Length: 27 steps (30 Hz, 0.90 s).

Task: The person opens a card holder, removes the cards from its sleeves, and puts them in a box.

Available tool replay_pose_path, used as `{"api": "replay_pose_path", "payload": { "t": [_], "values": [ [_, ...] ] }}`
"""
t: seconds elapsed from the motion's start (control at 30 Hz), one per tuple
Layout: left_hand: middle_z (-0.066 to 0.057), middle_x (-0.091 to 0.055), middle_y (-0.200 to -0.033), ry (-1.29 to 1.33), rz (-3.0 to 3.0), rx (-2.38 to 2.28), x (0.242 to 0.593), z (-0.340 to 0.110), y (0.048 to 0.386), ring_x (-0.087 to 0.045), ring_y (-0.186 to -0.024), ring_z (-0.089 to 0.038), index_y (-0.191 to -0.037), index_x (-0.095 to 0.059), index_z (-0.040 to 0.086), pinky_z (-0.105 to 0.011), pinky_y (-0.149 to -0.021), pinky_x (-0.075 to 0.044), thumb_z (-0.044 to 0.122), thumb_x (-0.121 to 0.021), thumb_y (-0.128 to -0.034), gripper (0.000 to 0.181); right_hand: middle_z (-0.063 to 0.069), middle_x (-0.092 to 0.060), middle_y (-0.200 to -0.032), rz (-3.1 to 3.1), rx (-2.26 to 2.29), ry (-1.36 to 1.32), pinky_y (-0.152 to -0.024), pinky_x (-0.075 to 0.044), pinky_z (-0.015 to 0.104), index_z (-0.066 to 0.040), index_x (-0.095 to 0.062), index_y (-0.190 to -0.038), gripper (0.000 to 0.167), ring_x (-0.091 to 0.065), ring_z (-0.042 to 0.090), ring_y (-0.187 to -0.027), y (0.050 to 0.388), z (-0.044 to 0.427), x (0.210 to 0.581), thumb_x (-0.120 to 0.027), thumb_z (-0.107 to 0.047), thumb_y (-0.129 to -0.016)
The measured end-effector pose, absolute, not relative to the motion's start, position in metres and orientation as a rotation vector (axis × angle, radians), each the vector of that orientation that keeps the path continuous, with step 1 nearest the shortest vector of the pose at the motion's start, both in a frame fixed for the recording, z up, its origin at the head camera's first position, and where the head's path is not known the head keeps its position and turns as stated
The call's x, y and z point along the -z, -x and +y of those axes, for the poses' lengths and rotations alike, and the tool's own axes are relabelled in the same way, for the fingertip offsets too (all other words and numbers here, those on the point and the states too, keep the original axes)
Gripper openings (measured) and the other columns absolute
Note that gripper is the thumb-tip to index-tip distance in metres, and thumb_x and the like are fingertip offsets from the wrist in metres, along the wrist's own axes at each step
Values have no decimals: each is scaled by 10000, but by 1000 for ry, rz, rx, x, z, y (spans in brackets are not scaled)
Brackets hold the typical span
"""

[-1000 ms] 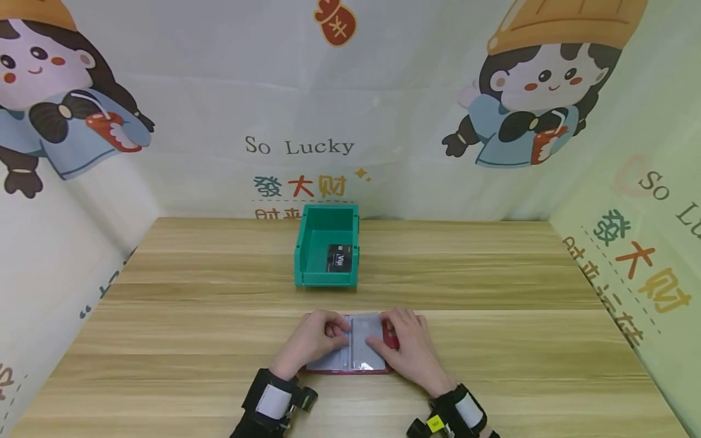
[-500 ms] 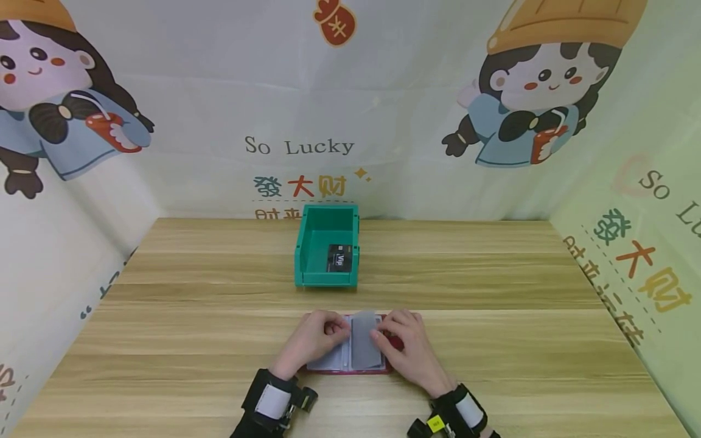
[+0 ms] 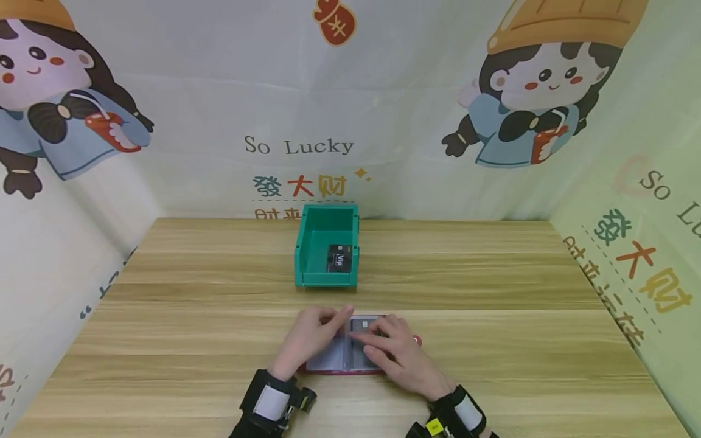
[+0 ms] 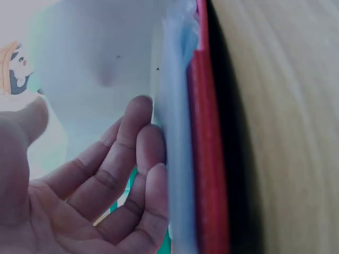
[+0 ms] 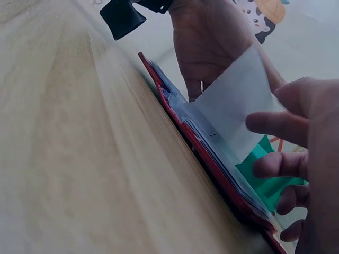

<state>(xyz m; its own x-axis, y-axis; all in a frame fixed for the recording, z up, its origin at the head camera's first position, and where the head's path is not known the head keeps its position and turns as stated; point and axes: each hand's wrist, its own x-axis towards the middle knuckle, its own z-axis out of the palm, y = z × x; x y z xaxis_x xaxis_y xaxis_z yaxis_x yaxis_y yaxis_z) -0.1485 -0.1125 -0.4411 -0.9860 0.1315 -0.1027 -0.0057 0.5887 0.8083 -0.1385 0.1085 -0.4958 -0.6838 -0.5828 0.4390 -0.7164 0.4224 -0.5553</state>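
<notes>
A red-covered card holder with clear sleeve pages lies spread on the table. My left hand touches its left pages with the backs or sides of the fingers, and the left wrist view has the thumb standing apart. A translucent sleeve page stands raised between the hands in the right wrist view. Against that page the index finger of my right hand presses, its other fingers loosely bent. On the right side of the holder a dark card with a small pale square shows partly under the right fingers.
Behind the holder stands a green bin, a black card marked "Vip" lying inside it. A printed cloth rises along the back and sides of the wooden table.
The right hand has lifted a sleeve page from the right side and carried it leftward, baring the dark card. My left hand's thumb and fingers have spread and shifted slightly.
</notes>
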Motion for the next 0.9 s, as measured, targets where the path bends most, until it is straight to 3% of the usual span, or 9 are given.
{"api": "replay_pose_path", "payload": {
  "t": [0.13, 0.27, 0.33, 0.47, 0.6, 0.73, 0.83, 0.9],
  "values": [
    [-27, -734, -802, -127, 2673, -1385, 439, -115, 148, -557, -711, -116, -933, -816, 33, -273, -656, -426, 396, -652, -1037, 411, -21, -603, -1145, -2580, -1009, -1173, -1011, -380, 487, -218, -737, -1341, 336, -494, 183, -1117, 136, 106, 492, -584, -181, -1044],
    [-10, -659, -712, -135, 2709, -1390, 439, -119, 146, -506, -662, -118, -881, -806, 19, -255, -604, -395, 217, -707, -1008, 255, -32, -579, -1097, -2566, -985, -1124, -956, -383, 414, -184, -755, -1309, 339, -472, 153, -1054, 137, 105, 493, -644, -116, -996],
    [-42, -730, -784, -129, 2748, -1370, 438, -121, 145, -548, -692, -122, -946, -820, 18, -266, -619, -438, 140, -731, -980, 155, -35, -572, -1059, -2542, -962, -1067, -918, -385, 386, -160, -773, -1269, 325, -462, 138, -1011, 137, 105, 494, -689, -98, -962],
    [-69, -729, -802, -83, 2816, -1266, 437, -125, 144, -563, -703, -134, -949, -805, -4, -273, -618, -452, 83, -778, -931, 93, -7, -599, -1040, -2563, -927, -920, -914, -410, 414, -129, -786, -1220, 288, -499, 158, -992, 139, 106, 495, -752, -145, -934],
    [-48, -620, -722, -9, 2874, -1176, 436, -125, 143, -514, -655, -141, -1011, -773, -32, -265, -584, -398, 63, -830, -880, 171, 39, -625, -1090, -2664, -908, -796, -958, -416, 468, -94, -757, -1267, 335, -539, 214, -1050, 139, 106, 495, -744, -204, -951],
    [-48, -565, -727, 46, 2883, -1142, 436, -124, 141, -502, -642, -152, -1165, -700, -49, -266, -574, -383, 54, -838, -871, 342, 56, -626, -1121, -2746, -903, -732, -983, -397, 489, -61, -716, -1329, 406, -540, 244, -1077, 140, 106, 493, -724, -248, -968],
    [-96, -601, -801, 48, 2909, -1112, 436, -122, 141, -545, -695, -195, -1230, -652, -44, -310, -607, -440, 31, -836, -864, 417, 63, -623, -1117, -2771, -921, -709, -971, -381, 482, -33, -690, -1358, 458, -530, 247, -1062, 140, 105, 492, -724, -270, -968],
    [-148, -635, -928, 17, 2955, -1071, 437, -120, 141, -600, -811, -250, -1229, -644, -35, -377, -700, -525, 18, -841, -856, 425, 67, -616, -1100, -2781, -927, -697, -958, -371, 477, -17, -676, -1371, 487, -519, 247, -1041, 141, 106, 491, -727, -281, -965]
  ]
}}
